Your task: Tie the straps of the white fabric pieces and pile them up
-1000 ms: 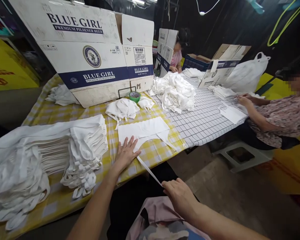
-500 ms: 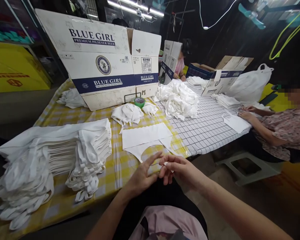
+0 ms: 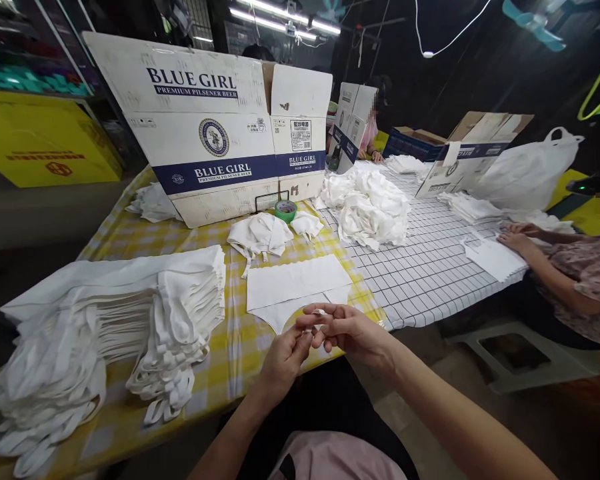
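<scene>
A flat white cloth piece with thin straps lies on the yellow checked tablecloth near the table's front edge. My left hand and my right hand meet just in front of it, fingertips pinched together on the end of its white strap. A tall stack of folded white pieces sits to the left of my hands. A small crumpled bundle of white cloth lies behind the flat piece.
A large Blue Girl carton stands on its side at the back, a green tape roll before it. A loose white cloth heap lies on the grid-pattern cloth. Another person's hands work at right, by cartons and a white bag.
My left hand lifted off the flat cloth and my right came up from my lap with the strap end; both now pinch together above the table edge. The view shifted slightly.
</scene>
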### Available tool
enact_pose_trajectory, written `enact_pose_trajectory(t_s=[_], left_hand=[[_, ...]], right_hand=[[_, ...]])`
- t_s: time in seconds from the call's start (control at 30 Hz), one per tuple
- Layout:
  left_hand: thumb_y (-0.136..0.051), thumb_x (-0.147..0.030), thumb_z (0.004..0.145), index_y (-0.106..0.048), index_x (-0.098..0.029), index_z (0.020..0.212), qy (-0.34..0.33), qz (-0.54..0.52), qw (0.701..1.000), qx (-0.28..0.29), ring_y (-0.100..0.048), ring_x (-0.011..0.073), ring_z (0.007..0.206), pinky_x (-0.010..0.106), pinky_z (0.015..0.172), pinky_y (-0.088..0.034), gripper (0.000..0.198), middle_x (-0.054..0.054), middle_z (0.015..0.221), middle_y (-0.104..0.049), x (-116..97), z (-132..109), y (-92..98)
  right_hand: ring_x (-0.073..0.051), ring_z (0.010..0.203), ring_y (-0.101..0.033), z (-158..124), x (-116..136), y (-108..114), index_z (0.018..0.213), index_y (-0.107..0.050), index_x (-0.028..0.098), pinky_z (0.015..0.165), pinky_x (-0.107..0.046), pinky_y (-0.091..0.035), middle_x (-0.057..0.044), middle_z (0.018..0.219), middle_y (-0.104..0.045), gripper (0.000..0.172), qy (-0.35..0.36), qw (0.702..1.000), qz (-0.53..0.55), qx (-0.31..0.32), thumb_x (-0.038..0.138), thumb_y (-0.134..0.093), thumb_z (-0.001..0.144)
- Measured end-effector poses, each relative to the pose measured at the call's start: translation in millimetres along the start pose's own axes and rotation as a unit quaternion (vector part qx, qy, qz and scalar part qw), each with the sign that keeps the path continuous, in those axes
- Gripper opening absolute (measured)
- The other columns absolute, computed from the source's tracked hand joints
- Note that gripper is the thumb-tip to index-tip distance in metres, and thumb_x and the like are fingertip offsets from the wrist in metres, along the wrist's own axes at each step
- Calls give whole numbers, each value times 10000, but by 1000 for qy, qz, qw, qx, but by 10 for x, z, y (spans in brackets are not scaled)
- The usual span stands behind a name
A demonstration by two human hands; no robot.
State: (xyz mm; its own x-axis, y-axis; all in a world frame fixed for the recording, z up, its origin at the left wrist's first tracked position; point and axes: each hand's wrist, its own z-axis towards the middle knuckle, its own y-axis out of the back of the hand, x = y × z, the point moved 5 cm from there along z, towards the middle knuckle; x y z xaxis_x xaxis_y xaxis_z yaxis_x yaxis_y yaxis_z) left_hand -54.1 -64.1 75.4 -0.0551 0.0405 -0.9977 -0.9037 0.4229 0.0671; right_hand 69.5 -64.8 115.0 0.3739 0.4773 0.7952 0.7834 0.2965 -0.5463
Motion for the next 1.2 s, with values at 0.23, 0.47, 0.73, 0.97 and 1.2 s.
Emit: enact_pose_trajectory(t_s=[0.23, 0.47, 0.73, 0.97, 1.2], left_hand=[[-452, -443, 845, -581, -153, 859, 44, 19, 999, 17, -372, 65, 442, 192, 446, -301, 318, -58, 519, -400, 191, 127, 50], [-466, -462, 831, -528, -146, 828, 92, -103, 990, 15, -382, 52, 427, 173, 423, -309, 322, -54, 536, -449, 277, 280, 37], [-432, -514, 828, -500, -171, 796, 152, -116, 980, -53, -286, 51, 268, 171, 314, -222, 351, -103, 380, -354, 377, 319, 107], [-354, -471, 866, -531, -169, 741, 116, 31, 993, -2, -468, 106, 377, 212, 407, -345, 372, -42, 436, -472, 404, 358, 248], [-592, -216, 730, -566, -212, 1017, -106, 415, 902, -45, -490, 225, 1039, 385, 903, -392, 288, 57, 1072, -541, 446, 765, 830]], right_hand=[[-30, 396, -417, 265, -87, 188, 902, -625, 133, 379, -168, -264, 5, 619, -577, 255, -4, 998, -37, -48, 358, -598, 785], [-31, 406, -222, 403, -93, 280, 948, -625, 167, 381, -202, -138, 51, 588, -443, 275, 2, 972, -207, -108, 384, -527, 809], [-153, 736, -505, 322, -60, 272, 1173, -470, 204, 612, -258, -362, -40, 840, -560, 329, 259, 648, -689, -197, 147, -385, 860], [-144, 682, -502, 569, -278, 275, 799, -548, 201, 608, -248, -355, -23, 736, -557, 179, 292, 558, -762, -150, 129, -401, 872], [-142, 651, -538, 838, -277, 551, 864, -514, 208, 616, -253, -406, -20, 754, -599, 152, 251, 808, -492, -205, 181, -365, 853]])
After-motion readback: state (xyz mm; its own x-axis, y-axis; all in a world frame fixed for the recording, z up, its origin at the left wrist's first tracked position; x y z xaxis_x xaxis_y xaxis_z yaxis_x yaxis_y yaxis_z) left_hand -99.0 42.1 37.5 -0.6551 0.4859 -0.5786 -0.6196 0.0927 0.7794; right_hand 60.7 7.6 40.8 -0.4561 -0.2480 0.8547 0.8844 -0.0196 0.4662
